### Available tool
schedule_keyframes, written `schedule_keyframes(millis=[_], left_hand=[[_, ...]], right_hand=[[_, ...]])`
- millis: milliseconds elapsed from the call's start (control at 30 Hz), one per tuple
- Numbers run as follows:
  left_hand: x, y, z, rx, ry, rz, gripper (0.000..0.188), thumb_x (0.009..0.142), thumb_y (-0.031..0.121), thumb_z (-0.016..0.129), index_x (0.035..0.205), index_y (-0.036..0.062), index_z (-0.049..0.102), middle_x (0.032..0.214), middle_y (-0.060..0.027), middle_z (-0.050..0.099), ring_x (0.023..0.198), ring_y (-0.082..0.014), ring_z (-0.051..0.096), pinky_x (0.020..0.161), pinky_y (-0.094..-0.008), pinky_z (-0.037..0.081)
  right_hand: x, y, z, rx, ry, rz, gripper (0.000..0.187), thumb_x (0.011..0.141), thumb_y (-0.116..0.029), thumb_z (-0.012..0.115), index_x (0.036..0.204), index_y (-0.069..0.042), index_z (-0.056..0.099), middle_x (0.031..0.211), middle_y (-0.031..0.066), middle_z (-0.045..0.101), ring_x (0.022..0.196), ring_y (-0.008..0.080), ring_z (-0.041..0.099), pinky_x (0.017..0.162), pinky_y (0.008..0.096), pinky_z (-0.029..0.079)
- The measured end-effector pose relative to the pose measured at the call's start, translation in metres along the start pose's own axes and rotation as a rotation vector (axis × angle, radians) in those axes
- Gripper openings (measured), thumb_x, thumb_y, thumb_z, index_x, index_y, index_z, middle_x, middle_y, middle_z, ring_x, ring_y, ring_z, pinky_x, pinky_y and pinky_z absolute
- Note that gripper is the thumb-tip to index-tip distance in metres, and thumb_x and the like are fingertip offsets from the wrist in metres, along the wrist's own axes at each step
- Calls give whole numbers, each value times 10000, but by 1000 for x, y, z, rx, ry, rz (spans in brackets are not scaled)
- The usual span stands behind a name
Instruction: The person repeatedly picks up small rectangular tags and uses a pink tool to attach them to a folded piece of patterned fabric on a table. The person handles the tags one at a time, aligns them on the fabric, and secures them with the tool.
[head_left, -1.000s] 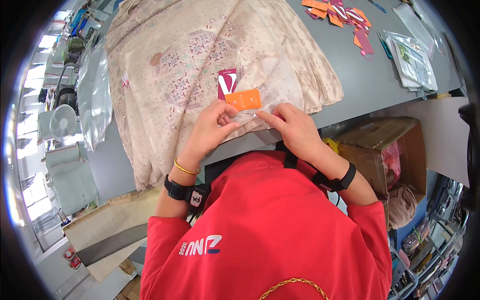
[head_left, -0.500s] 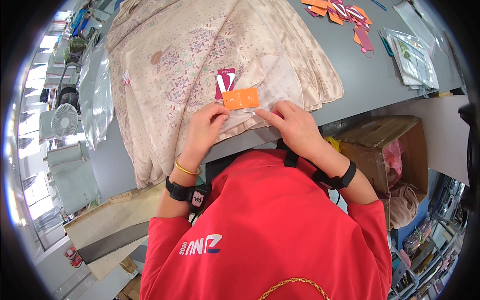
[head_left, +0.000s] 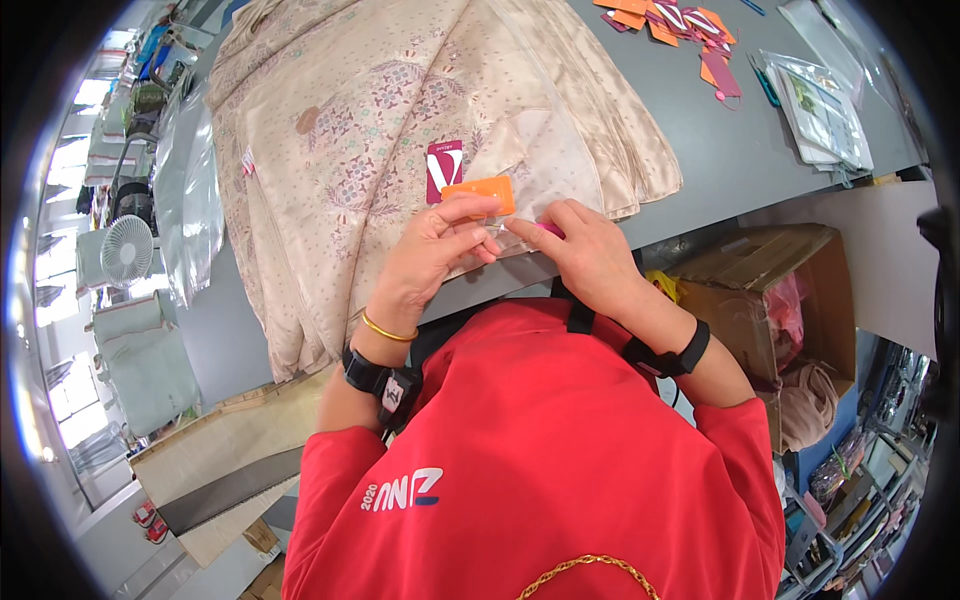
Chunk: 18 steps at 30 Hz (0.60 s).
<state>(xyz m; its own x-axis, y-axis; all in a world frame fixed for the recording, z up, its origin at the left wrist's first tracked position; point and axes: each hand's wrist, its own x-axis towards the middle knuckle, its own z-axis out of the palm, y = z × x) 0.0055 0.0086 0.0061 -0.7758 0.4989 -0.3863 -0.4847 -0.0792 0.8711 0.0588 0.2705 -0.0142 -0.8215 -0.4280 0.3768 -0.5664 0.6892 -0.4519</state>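
"Orange hang tag [head_left: 492, 189]: where is it, and does either hand have it?"

"Just beyond the fingers, over the beige floral satin cloth [head_left: 350, 200]. The left grip [head_left: 425, 250] is half curled, thumb and forefinger a little apart, the forefinger crossing the tag's near left part; whether it pinches the card, I cannot tell. The right grip [head_left: 597, 250] is curled closed about a pink object [head_left: 551, 231] (mostly hidden, so I won't name it), forefinger stretched toward the left fingers."

"What could go wrong from here?"

"Nearest first: if that pink object has a sharp end, the left fingertips seem close enough to be pricked. Next, the card could skid out of line, since smooth card on slippery satin has little to hold it. Then the satin itself: a careless tug might pull a thread or drag the layers toward the near edge of the tabletop [head_left: 700, 170]."

"And which way does the tag point?"

"Its long axis runs left to right, the right end tipped slightly away from the wearer, the left end partly behind the fingers. Beyond it, the maroon hang tag [head_left: 443, 168] stands nearly crosswise, long axis pointing away. Farthest off, a loose pile of hang tags [head_left: 700, 25] lies at the right."
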Motion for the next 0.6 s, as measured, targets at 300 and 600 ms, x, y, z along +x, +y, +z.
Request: schedule_keyframes(millis=[300, 600], left_hand=[[-2, -8, -10, -51, 1, -59, 408, 1060, 26, 643, 1468, 12, 665, 1100, -122, 792, 909, -134, 772, 786, -248, 626], [-5, 1, 3, 438, -13, 145, 310, 1029, -9, 671, 1326, 8, 754, 1210, -54, 725, 827, -89, 680, 711, -273, 575]], right_hand=[[-4, 3, -4, -47, 0, 10, 615, 840, -25, 679, 1422, -218, 721, 1006, 64, 588, 940, 271, 659, 764, 396, 573], [-27, 19, -53, -245, -77, -22, 460, 858, -95, 684, 1307, -174, 743, 1112, -9, 673, 1041, 207, 656, 921, 357, 509]])
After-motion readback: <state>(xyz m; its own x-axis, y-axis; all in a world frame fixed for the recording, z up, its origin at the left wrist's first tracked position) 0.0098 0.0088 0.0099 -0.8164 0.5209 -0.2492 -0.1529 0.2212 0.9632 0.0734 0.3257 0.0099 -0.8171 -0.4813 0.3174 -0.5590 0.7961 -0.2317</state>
